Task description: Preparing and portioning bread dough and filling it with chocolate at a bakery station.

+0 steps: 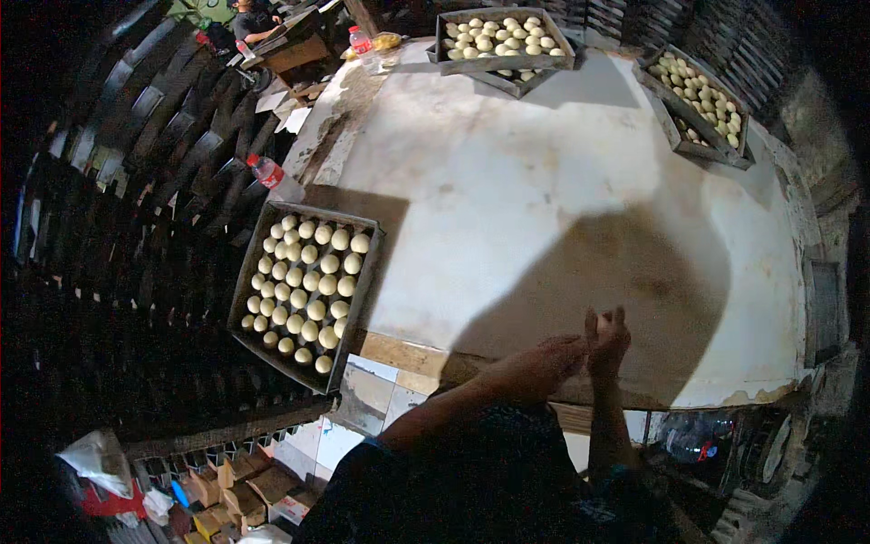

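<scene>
The left hand (557, 354) and right hand (609, 343) meet over the tabletop's (489, 181) near edge, fingers partly curled; whether they hold anything, I cannot tell. Five trays show: one tray (356, 308) at the near-left corner, nearer the left hand, long axis front to back; two stacked far trays (507, 63); two far-right trays (691, 118). Two bottles (270, 172) stand along the left edge. The near-left tray carries roughly thirty-eight dough balls (312, 280).

dough balls (328, 285): smooth, matt | tabletop (435, 236): smooth | bottle (266, 170): glossy plastic | edge strip (399, 352): wood
</scene>
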